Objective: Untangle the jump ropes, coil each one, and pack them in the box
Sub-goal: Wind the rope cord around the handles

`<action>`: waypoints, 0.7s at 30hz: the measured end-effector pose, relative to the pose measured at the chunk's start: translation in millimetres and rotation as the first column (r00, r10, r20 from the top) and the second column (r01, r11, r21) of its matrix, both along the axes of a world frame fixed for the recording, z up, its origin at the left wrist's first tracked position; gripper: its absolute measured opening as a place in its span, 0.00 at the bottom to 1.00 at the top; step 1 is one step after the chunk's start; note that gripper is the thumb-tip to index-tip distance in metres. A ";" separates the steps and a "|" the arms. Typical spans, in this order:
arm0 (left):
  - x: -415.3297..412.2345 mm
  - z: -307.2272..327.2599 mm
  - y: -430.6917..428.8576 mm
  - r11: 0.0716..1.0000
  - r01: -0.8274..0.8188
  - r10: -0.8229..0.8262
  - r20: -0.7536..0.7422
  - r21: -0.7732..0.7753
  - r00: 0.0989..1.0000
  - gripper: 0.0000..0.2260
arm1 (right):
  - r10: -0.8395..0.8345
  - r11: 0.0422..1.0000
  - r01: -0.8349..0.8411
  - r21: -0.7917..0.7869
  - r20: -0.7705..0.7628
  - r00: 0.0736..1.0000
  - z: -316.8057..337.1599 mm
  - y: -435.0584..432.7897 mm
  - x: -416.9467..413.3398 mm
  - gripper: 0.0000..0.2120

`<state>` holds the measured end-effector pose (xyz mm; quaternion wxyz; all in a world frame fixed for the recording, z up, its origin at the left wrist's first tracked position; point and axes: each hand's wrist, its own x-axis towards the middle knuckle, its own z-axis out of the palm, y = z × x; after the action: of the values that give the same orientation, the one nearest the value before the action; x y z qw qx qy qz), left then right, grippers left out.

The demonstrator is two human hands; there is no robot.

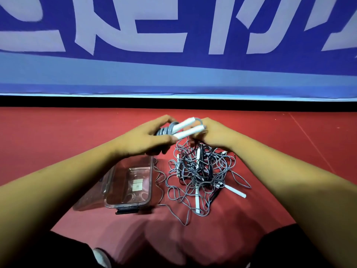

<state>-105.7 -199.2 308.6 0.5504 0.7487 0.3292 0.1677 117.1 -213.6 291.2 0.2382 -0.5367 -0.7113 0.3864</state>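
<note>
Two white handles (190,131) and coiled grey jump rope (164,130) clasped by left grip (143,139) and right grip (214,133), rope tangle (199,171) beneath the right, clear box (133,204) beneath the left.

Box (151,176): clear hard plastic, glossy, with reflections on the walls. Its latch (127,210) is dark opaque plastic, and a white paper-like label (137,185) lies on the bottom.

Coiled jump rope (165,130): matt grey cord. Its white handles (190,130) are smooth plastic with a faint sheen.

Loose tangle (199,171): same matt grey cord, some black.

Floor (58,136): red, matt, smooth.

Banner (173,64): blue, matt, cloth-like.
</note>
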 end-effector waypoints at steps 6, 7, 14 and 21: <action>1.0 -3.3 13.4 0.979 -0.191 0.190 0.019 0.076 0.982 0.14 | 0.025 0.975 -0.027 -0.223 -0.008 1.000 -12.7 -2.7 -20.4 0.15; -0.6 -6.4 18.8 0.971 -0.225 0.225 0.004 0.083 0.974 0.11 | 0.007 0.977 -0.006 -0.215 0.005 1.000 -12.7 -1.9 -21.2 0.15; -11.7 -17.6 44.5 0.853 -0.299 0.421 -0.225 0.428 0.879 0.12 | -0.049 0.998 0.056 -0.019 0.278 0.959 -1.9 -0.7 -31.3 0.06; -15.3 -20.7 42.5 0.751 0.023 0.468 -0.555 0.660 0.688 0.12 | -0.055 0.966 -0.096 0.241 0.551 0.833 13.8 -12.3 -42.7 0.05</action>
<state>-121.0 -156.7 287.9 0.0816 0.8429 0.5300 0.0440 74.3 -225.8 305.1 0.0861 -0.5817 -0.7997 0.1211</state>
